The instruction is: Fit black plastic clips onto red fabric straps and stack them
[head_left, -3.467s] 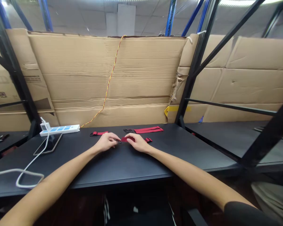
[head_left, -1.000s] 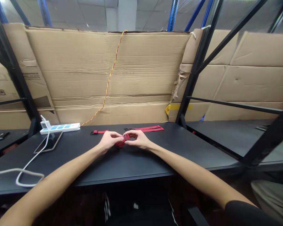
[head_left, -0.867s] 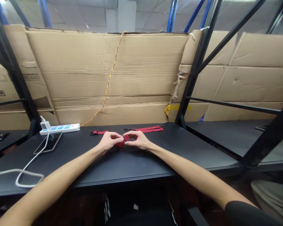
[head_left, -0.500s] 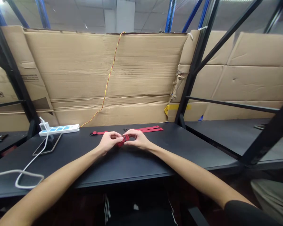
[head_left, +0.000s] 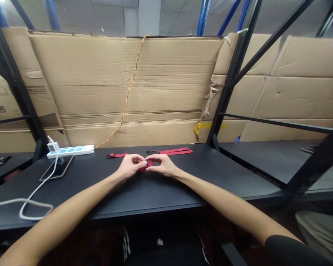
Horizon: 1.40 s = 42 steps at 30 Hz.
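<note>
At the middle of a black table [head_left: 183, 186], a person's left hand [head_left: 130, 167] and right hand [head_left: 164, 166] meet fingertip to fingertip around a red strap [head_left: 147, 164]. Both hands are closed in a pinch on it, the left taking its left end and the right its right end, so neither is nearer than the other. The strap sits directly between them, just above the tabletop and straight ahead of the person. It is bunched into a short, compact bundle. What shows of its long axis runs across the view, from hand to hand. A dark fitting shows on the side toward the right fingers, but which way the strap's end points cannot be told. Just beyond the hands lie more straps, flat on the table with their length also running left to right: a short strap [head_left: 117, 155] behind the left hand and a longer pair [head_left: 175, 151] behind the right. Well off to the left are a power strip [head_left: 70, 150], a phone [head_left: 57, 168] and a white cable [head_left: 30, 201]. Cardboard [head_left: 166, 81] walls the back.
</note>
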Available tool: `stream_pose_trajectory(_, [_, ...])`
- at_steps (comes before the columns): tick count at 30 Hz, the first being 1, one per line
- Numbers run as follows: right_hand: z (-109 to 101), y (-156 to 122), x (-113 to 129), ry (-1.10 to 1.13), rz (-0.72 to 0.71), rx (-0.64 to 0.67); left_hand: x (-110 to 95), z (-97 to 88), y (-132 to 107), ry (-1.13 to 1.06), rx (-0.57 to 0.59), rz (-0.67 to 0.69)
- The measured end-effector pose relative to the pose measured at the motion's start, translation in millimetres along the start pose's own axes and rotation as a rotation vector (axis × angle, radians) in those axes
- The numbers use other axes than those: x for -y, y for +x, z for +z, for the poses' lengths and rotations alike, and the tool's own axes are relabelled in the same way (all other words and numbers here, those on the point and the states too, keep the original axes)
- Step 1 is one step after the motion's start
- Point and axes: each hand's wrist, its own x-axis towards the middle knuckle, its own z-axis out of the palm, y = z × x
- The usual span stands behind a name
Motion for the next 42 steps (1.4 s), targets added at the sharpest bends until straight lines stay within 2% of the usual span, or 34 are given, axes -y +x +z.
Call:
stream_pose_trajectory(4, [0.1,0.3,-0.1,0.019,0.017,-0.002,2.9,0.7,-0.6,-0.013,-0.006,0.024])
stream_pose_trajectory(8, [-0.9,2.0,-7.5,0.269,0.151,0.034,8.7,-1.9,1.6,-0.036,-0.039,0.024])
stream_pose_trajectory(11, [-2.4,2.8,-14.3,0.402,0.217,-0.002,12.0,-2.4,3.4,-0.086,-0.044,0.021])
stream_pose_trajectory(19, [-1.3,2.5,-12.3,0.434,0.288,-0.012,9.3,1.5,2.8,-0.083,-0.078,0.006])
stream_pose_trajectory(23, [-1.2,2.7,-10.3,0.473,0.304,-0.002,9.9,1.4,2.8,-0.010,-0.072,0.064])
stream_pose_trajectory(26, [-1.9,2.6,-11.0,0.477,0.323,0.008,11.6,1.8,2.9,0.069,-0.032,0.112])
stream_pose_trajectory(29, [-2.1,2.0,-11.4,0.480,0.353,0.033,11.6,1.5,2.0,0.164,-0.049,0.167])
stream_pose_trajectory(31, [-1.5,1.7,-11.8,0.490,0.368,0.020,9.8,0.6,0.9,0.265,-0.054,0.252])
stream_pose_trajectory(35, [0.0,2.6,-15.0,0.532,0.402,-0.013,5.3,-2.6,-1.1,0.550,0.038,0.432])
stream_pose_trajectory(39, [-2.8,6.6,-21.5,0.528,0.450,-0.085,3.1,-10.5,-0.1,0.791,0.055,0.418])
stream_pose_trajectory(42, [-9.1,10.0,-25.3,0.478,0.422,-0.180,0.5,-19.6,1.8,0.950,0.046,0.395])
